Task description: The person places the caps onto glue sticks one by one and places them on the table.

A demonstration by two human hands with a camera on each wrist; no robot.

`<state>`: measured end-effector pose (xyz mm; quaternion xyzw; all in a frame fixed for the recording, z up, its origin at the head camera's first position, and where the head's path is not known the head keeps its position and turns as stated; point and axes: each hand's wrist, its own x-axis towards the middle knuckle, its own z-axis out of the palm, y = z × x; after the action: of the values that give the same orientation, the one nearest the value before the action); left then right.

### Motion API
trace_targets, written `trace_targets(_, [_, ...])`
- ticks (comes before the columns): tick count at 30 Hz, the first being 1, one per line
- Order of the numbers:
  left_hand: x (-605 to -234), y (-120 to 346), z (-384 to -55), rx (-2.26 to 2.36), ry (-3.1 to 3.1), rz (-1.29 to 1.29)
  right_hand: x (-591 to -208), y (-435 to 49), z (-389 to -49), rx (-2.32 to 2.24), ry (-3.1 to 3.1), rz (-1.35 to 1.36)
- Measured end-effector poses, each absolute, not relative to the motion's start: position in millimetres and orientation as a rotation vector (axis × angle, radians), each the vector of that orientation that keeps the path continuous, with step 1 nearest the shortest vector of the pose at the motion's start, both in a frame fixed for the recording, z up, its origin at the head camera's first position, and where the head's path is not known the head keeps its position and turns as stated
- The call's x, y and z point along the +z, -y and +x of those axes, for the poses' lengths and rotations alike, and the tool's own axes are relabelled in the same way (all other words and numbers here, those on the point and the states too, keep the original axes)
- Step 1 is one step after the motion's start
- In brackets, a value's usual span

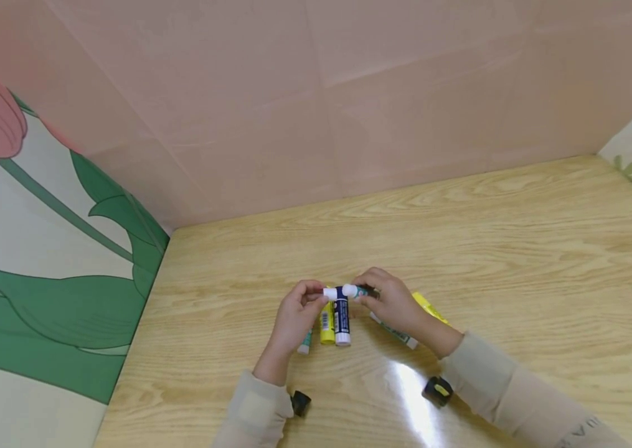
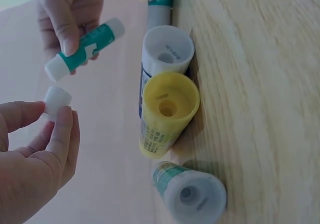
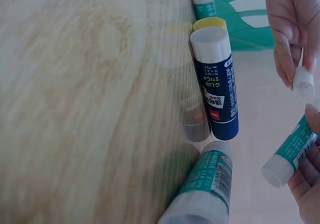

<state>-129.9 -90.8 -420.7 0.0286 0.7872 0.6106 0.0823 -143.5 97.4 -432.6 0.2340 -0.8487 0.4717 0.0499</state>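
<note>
My left hand (image 1: 297, 316) pinches a small white cap (image 2: 58, 102) between thumb and fingers. In the right wrist view the cap's hollow end faces the green-and-white glue stick (image 2: 86, 49). My right hand (image 1: 391, 303) grips that glue stick round its green label. Its white end points at the cap, with a small gap between the two in the left wrist view. Below the hands lie a navy glue stick (image 1: 341, 320) and a yellow glue stick (image 1: 327, 326), side by side. Another green glue stick (image 2: 192, 196) lies by my left hand, partly hidden in the head view.
Under my right forearm lie one more green glue stick (image 3: 205, 184) and a yellow tube (image 1: 428, 305). The wood-grain table (image 1: 517, 249) meets a pink wall (image 1: 321, 124) at the back and a tulip-printed panel (image 1: 58, 311) at the left. Black wrist-camera parts (image 1: 437, 391) hang under the sleeves.
</note>
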Motion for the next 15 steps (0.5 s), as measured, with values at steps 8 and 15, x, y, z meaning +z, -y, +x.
trace_targets(8, [-421.6,88.3,-127.4,1.862,-2.323,0.103,-434.5,-97.2,-142.2,1.428,2.56,0.742])
trace_targets(15, [-418.6,84.6,-124.1,1.862,-2.323,0.109,-434.3,-96.9,-140.0,1.403,2.575,0.746])
